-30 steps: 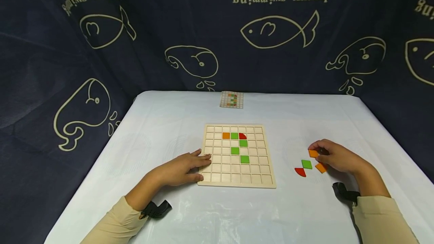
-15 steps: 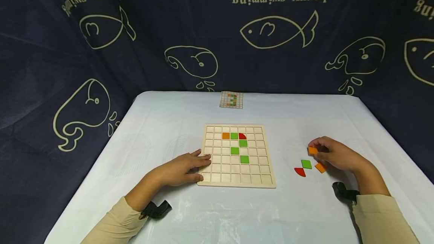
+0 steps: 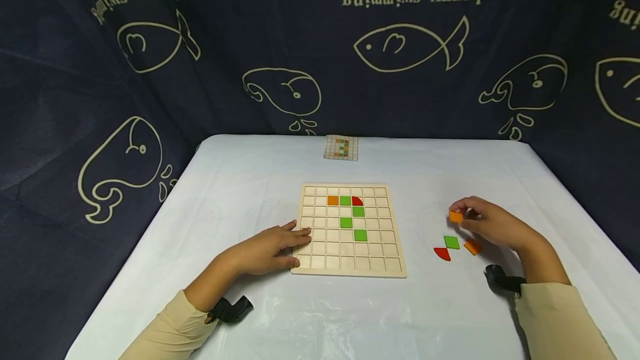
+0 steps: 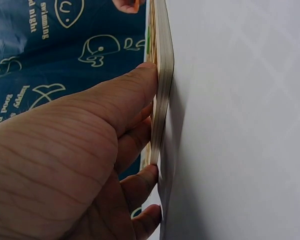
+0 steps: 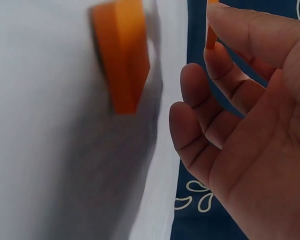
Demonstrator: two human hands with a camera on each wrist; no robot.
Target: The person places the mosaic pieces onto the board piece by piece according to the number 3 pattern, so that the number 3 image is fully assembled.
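My right hand [image 3: 492, 224] pinches an orange square tile [image 3: 455, 216] between thumb and fingertips, raised over the white table. In the right wrist view this tile [image 5: 211, 25] shows edge-on, the other fingers loosely bent. Below the hand lie a green tile [image 3: 451, 243], a red quarter-circle tile [image 3: 443, 254] and another orange piece [image 3: 472, 247]. With fingers spread, my left hand [image 3: 272, 249] rests on the left edge of a wooden grid board [image 3: 325, 263]. In the board's cells sit an orange square [image 3: 333, 200], a red quarter circle [image 3: 357, 201] and several green squares [image 3: 360, 235].
A small pattern card [image 3: 341, 148] with a coloured grid lies at the back of the white-covered table [image 3: 225, 165]. Behind it hangs a dark blue curtain [image 3: 320, 43] with fish and whale drawings. Black straps with camera mounts [image 3: 232, 309] sit on both wrists.
The right hand has lifted the orange tile and moved slightly up and left with it, away from the loose pieces. The left hand and the board stay where they were.
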